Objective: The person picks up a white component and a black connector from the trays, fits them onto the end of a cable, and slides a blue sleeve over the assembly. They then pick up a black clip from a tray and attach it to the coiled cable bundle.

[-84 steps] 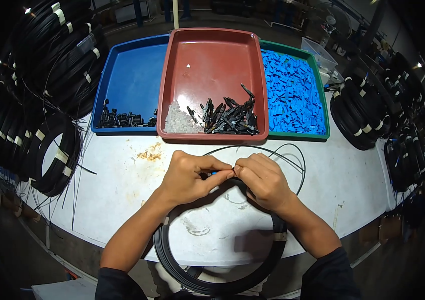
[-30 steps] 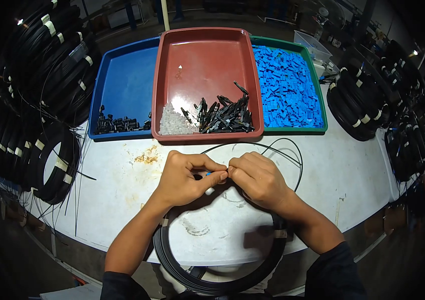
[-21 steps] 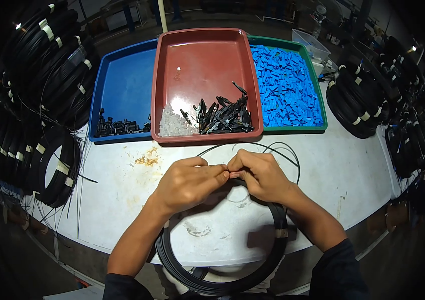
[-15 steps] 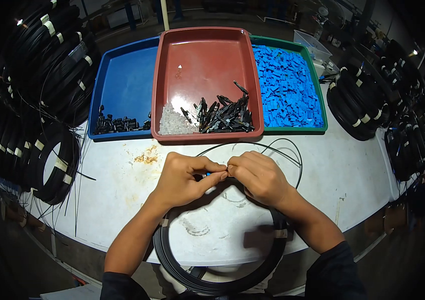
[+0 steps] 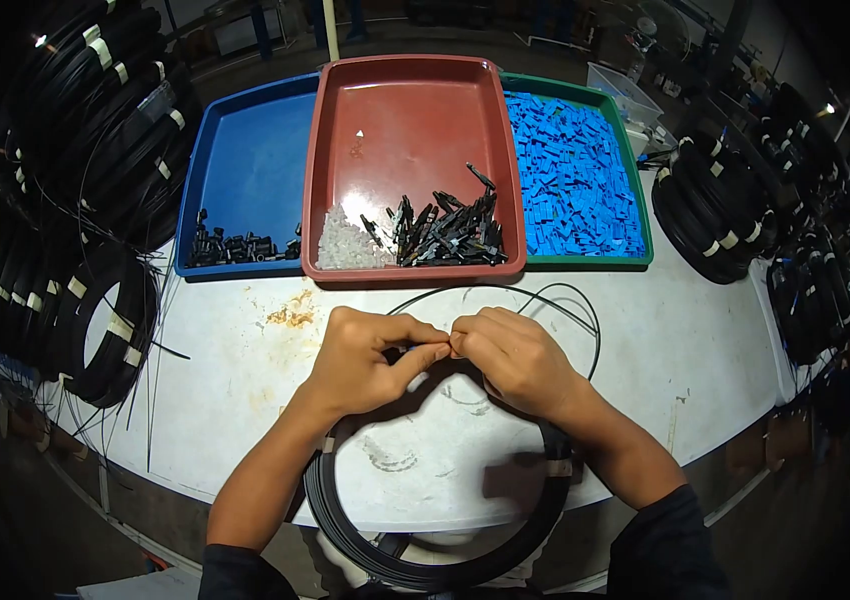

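Observation:
My left hand (image 5: pixel 370 362) and my right hand (image 5: pixel 513 358) meet at the fingertips above the far side of a black cable coil (image 5: pixel 330 500). Both are pinched closed, thumbs against index fingers. Whatever lies between the fingertips is too small and covered to name. The coil rests at the near table edge and reaches beyond it, with pale tape on its left and right sides. A thin loose cable loop (image 5: pixel 598 345) runs from behind my hands out to the right.
Beyond my hands stand a blue tray (image 5: pixel 255 150) with black fittings, a red tray (image 5: pixel 415 120) with black connectors and clear small parts, and a green tray (image 5: pixel 648 215) full of blue clips. Cable coils are stacked left (image 5: pixel 70 340) and right (image 5: pixel 715 215) on the white table (image 5: pixel 215 400).
Both hands have shifted very slightly left, still fingertip to fingertip. The bit of blue that showed between my left thumb and index finger is now mostly hidden.

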Tool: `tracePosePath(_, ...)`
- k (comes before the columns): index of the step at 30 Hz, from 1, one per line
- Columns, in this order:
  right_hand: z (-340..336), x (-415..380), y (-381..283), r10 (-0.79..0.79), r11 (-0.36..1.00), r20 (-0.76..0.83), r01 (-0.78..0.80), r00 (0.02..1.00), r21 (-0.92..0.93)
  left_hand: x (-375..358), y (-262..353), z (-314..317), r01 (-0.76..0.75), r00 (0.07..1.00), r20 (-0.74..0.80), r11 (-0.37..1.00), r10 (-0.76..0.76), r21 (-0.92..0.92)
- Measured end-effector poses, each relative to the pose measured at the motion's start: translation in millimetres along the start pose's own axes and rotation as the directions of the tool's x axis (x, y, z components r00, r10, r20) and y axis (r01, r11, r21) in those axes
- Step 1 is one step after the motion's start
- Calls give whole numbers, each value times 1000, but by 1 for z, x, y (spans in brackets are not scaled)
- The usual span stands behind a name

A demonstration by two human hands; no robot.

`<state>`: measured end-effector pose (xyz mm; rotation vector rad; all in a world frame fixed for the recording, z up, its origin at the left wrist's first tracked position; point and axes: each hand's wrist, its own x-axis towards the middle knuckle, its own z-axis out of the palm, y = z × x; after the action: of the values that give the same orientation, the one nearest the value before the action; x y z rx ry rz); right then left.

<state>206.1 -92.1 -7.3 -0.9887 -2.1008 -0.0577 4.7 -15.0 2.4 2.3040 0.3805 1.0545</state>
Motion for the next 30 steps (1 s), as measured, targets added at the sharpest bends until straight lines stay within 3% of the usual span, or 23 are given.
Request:
tracePosePath(2,-5,5,-6,-96,979,-23,90,995,-182,1,3,0,351,936,75,892,-345,-286)
tracePosePath(4,-3,-1,-6,-17,994,-12,16,1000,-104,1,1,1,325,945,71,902,-318,-284)
tracePosePath(5,-2,-3,-6,59,998,7,-59,998,-23,2,0,-1,7,997,72,999,-4,-36)
tracePosePath(6,-2,-3,-6,62,998,4,-62,998,-26,3,-1,-3,-326,942,151,924,300,199)
tracePosePath(7,-1,-4,-6,228,959,35,-231,973,165,0,-12,2,-508,861,149,813,486,285)
tracePosePath(8,0,-4,-6,378,855,98,-387,921,344,1,-11,2,-508,861,151,814,485,282)
tracePosePath(10,-4,-1,-5,383,822,130,-402,915,403,2,-9,0,-562,824,159,753,543,342)
tracePosePath(12,-4,-1,-6,295,908,69,-302,953,292,2,-7,-1,-484,874,108,835,473,260)
tracePosePath(13,-2,-2,-4,187,969,40,-191,982,154,0,-3,-1,-210,977,57,971,205,116)
tracePosePath(14,-2,0,-4,187,969,43,-191,981,156,0,2,-3,88,995,50,995,-86,-39)
tracePosePath(15,-2,2,-4,68,998,14,-68,998,13,3,5,-5,228,973,74,966,-220,-118)
tracePosePath(16,-2,3,-4,-54,990,2,54,999,-134,3,5,-4,228,972,75,967,-220,-117)
tracePosePath(18,-2,2,-5,-92,973,-20,86,996,-214,2,1,-2,456,889,148,813,-433,-363)
tracePosePath(19,-4,2,-9,-48,974,-3,46,999,-224,2,2,-1,234,972,69,955,-225,-183)
tracePosePath(20,-5,2,-11,-4,972,12,6,1000,-235,1,2,-1,-11,999,37,1000,10,18)
tracePosePath(21,-3,0,-12,-2,971,9,4,1000,-239,3,-2,0,-272,962,58,946,266,177)
tracePosePath(22,0,-3,-11,172,985,-15,-172,985,-2,5,-6,1,-509,859,117,800,499,319)
tracePosePath(23,1,-4,-11,340,914,3,-331,940,236,6,-6,2,-513,856,118,799,503,315)
tracePosePath(25,-7,0,-10,385,873,68,-387,921,296,3,-6,2,-599,784,169,658,597,456)
tracePosePath(26,-10,3,-10,418,827,137,-439,898,351,3,-6,1,-597,785,167,657,597,460)
tracePosePath(28,-4,0,-5,376,866,101,-388,921,315,3,-8,1,-361,933,89,902,350,237)
tracePosePath(29,-2,0,-2,219,962,33,-222,975,162,0,-6,1,-175,984,16,976,175,126)
tracePosePath(30,-1,0,-1,46,999,-8,-46,999,-4,-1,-3,1,-171,985,13,977,170,125)
